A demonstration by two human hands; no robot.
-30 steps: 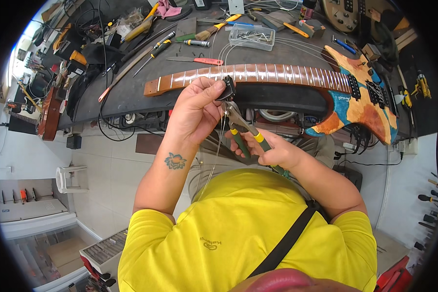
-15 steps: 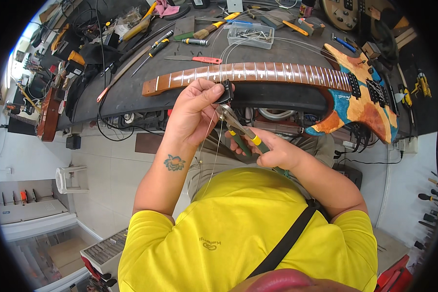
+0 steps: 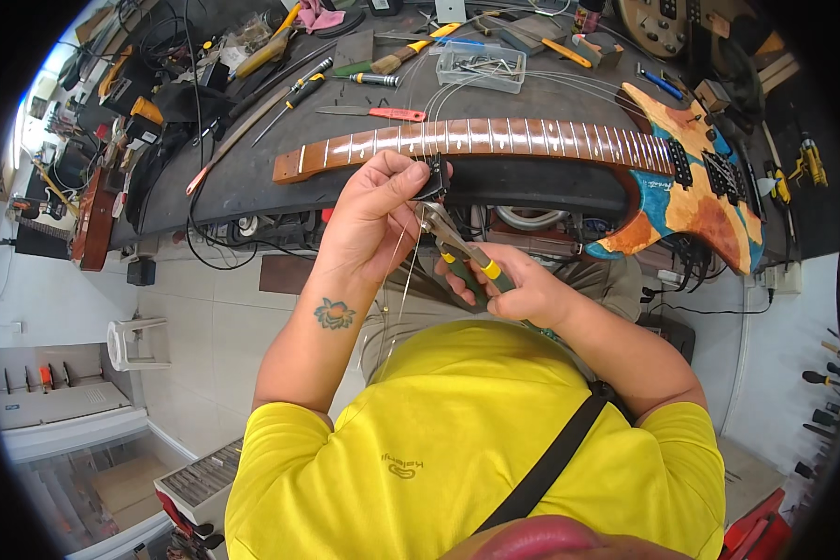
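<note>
Near the bench's front edge, my left hand [image 3: 380, 201] pinches a small black guitar part [image 3: 434, 175], which has thin metal strings running through it. Loose ends of the guitar strings [image 3: 407, 285] hang down past my palm toward my lap. My right hand [image 3: 523, 287] is wrapped round cutting pliers [image 3: 460, 243] with green and yellow handles. Their jaws touch or nearly touch the strings just below the black part; the exact contact is too small to tell. Behind both hands lies an electric guitar [image 3: 532, 140] with a brown neck and a blue and tan body.
A clear plastic box [image 3: 481, 70] of metal pieces stands behind the neck. Around it lie a red-handled knife [image 3: 397, 115], a brush [image 3: 397, 62] and several screwdrivers [image 3: 303, 91]. Cables and tools crowd the left of the bench [image 3: 224, 187]. A white stool [image 3: 138, 343] stands on the floor.
The dangling string ends have swung slightly and sit closer together. My right hand and the pliers have shifted very little; my left hand keeps its pinch on the black part.
</note>
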